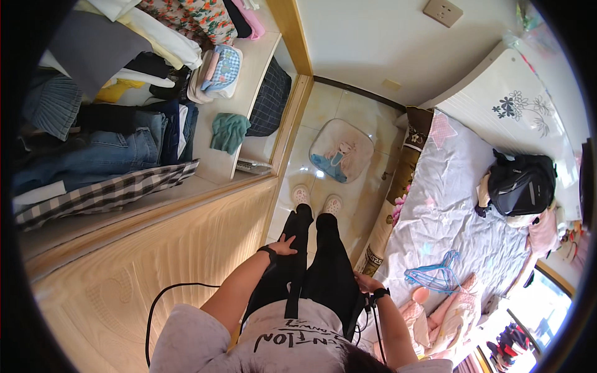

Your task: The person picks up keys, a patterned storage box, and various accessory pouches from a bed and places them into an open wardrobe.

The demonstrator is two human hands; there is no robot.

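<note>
Head view: left hand (285, 245) spread over black trousers (329, 252), right hand (369, 283) too hidden to tell.

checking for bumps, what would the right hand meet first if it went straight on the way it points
Most likely the right leg of the black trousers: the right hand points toward it, though depth leaves unclear whether they touch.

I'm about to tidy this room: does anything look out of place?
Yes: the green cloth lies crumpled, unfolded, on the shelf, and what look like blue hangers lie jumbled on the bed rather than hanging up.
</note>
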